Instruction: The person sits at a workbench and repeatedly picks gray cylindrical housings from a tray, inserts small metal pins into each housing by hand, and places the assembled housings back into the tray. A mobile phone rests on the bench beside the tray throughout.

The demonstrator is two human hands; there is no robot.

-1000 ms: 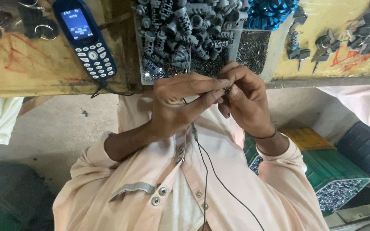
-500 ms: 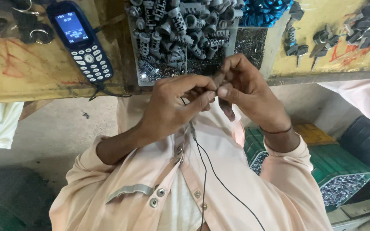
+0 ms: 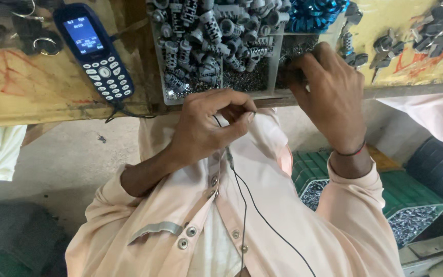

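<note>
Reaching into the divided tray (image 3: 278, 95) on the bench edge, the right hand (image 3: 329, 95) dips its fingertips among tiny dark bits (grip hidden); the left hand (image 3: 206, 128), just below the tray, pinches a thin black wire (image 3: 242, 205)

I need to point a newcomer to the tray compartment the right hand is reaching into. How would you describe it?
Start at the yellow workbench along the top, then find the clear divided tray at its front edge, right of the blue keypad phone. The right hand has its fingers in the narrower right compartment, which holds fine dark bits, unlike the left one piled with chunky grey ribbed parts.
</note>
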